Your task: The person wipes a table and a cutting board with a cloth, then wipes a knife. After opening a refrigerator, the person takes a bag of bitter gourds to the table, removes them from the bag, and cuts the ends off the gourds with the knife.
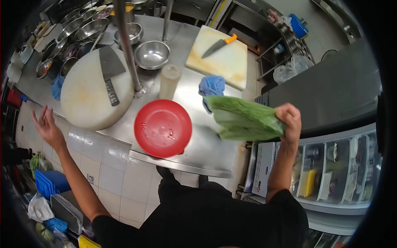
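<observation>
- The right hand [288, 120] grips leafy greens [244, 117] over the bench's [206, 155] right edge.
- The left hand [51, 131], spread and free, hovers beyond the front edge.
- A red dish [163, 126] sits near that edge.

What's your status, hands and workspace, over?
Right hand gripping leafy greens. Left hand open, empty. Blue cloth partly behind greens in view; red dish on counter.

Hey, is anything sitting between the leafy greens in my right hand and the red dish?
Nothing visible: only steel tabletop shows between the leafy greens and the red dish. The blue cloth lies on the far side, off that line.
</observation>
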The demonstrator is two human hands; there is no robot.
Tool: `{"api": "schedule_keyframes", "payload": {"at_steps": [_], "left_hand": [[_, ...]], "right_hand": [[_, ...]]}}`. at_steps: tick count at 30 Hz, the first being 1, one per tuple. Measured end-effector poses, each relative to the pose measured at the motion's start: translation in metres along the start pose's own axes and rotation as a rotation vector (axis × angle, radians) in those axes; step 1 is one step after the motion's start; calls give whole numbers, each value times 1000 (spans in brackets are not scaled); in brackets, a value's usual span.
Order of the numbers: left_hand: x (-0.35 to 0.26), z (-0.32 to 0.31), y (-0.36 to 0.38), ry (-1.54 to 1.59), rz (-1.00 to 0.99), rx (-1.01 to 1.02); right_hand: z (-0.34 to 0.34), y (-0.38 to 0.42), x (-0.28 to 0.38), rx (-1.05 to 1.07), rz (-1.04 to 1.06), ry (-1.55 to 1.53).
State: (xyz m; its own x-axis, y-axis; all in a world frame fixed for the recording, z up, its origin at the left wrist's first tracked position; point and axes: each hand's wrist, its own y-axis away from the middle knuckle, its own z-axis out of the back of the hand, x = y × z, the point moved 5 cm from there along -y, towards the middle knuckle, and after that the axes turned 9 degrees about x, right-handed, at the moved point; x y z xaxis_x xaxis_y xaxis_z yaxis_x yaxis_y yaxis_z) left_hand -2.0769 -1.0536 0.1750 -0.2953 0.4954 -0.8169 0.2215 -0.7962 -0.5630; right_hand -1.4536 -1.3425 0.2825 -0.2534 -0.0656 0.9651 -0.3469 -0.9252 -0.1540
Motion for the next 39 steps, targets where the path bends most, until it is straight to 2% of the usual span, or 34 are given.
{"api": "schedule_keyframes", "payload": {"at_steps": [2,5,6,8,10,11,12,14,15,17,18,20,24,26,29,30,32,34,35,36,37,39], "left_hand": [[-51,2,54,-39,-59,19],[-111,-7,150,-17,-186,55],[-130,-19,188,13,-202,79],[-166,-61,266,38,-246,148],[-202,-127,333,76,-35,359],[-229,-166,348,-79,-69,545],[-248,-198,363,-110,82,654],[-243,-242,410,37,538,680],[-252,-256,420,-125,542,734],[-257,-278,444,-226,477,705],[-259,-289,451,-228,467,687],[-270,-302,461,-512,228,664],[-256,-320,472,-436,296,692],[-250,-325,471,-435,287,693],[-235,-336,473,-469,278,748],[-229,-339,476,-522,287,797],[-232,-342,479,-501,302,753],[-238,-348,485,-503,308,721],[-242,-349,486,-509,331,713],[-247,-351,487,-501,373,736],[-252,-353,487,-494,413,758],[-261,-359,483,-540,462,764]], "right_hand": [[-3,-3,-5,50,-15,-16],[-14,9,-11,306,223,144],[-17,18,-20,418,252,167],[-27,43,-38,620,436,222],[-30,73,-80,721,460,158],[-28,84,-98,760,478,124],[-27,99,-113,823,572,169],[-21,125,-140,887,673,178],[-15,131,-150,914,721,201],[-3,129,-166,931,802,237],[2,127,-175,932,781,280],[4,125,-203,959,716,307],[-1,105,-212,955,689,259],[-4,98,-205,1034,619,299],[12,79,-183,1009,732,286],[20,67,-175,891,805,332],[31,22,-205,591,788,351],[30,-32,-234,549,351,350],[21,-65,-263,598,226,418],[13,-92,-281,564,144,487],[1,-111,-277,678,57,565],[-41,-154,-296,679,95,566]]}}
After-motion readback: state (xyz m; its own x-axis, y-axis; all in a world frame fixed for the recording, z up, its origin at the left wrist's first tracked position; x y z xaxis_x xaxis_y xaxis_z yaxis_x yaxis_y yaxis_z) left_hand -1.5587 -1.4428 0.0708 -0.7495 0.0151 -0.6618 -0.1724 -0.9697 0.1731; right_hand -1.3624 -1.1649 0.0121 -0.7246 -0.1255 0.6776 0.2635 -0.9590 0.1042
